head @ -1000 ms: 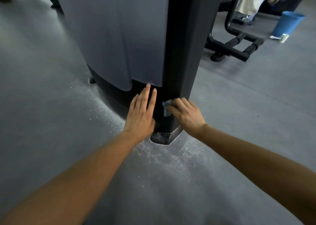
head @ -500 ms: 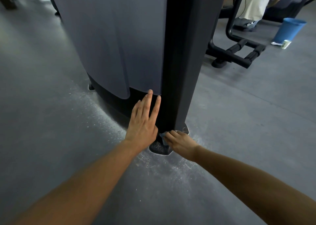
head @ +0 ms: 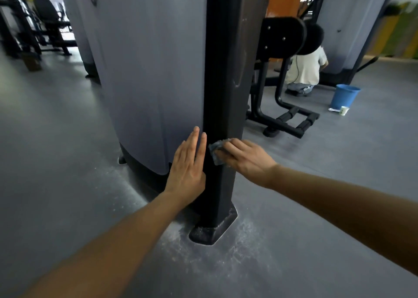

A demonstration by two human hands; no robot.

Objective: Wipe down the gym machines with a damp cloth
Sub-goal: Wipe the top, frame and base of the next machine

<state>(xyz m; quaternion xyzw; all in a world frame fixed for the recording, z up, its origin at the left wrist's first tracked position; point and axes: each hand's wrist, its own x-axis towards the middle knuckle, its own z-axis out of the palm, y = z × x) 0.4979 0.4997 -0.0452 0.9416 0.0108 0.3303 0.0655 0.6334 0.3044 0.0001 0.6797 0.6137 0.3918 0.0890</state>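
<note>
head view: upright black post (head: 224,71) of the machine stands dead ahead btwn both hands, long axis vertical, rising from its foot plate (head: 212,229) on the floor up out of frame. right hand (head: 245,159) grips the bunched cloth (head: 216,151), fingers bent over it, pressed to the post's right face low down, so it's the working hand & the next stroke prob runs along the post, up or down. left hand (head: 188,168) flat, fingers straight & together, braced on the grey side panel (head: 153,71) just left of post, holding nothing. containers: blue bucket (head: 345,98) on floor well off to the right rear, contents not visible; small white cup (head: 343,110) just beside it
</note>
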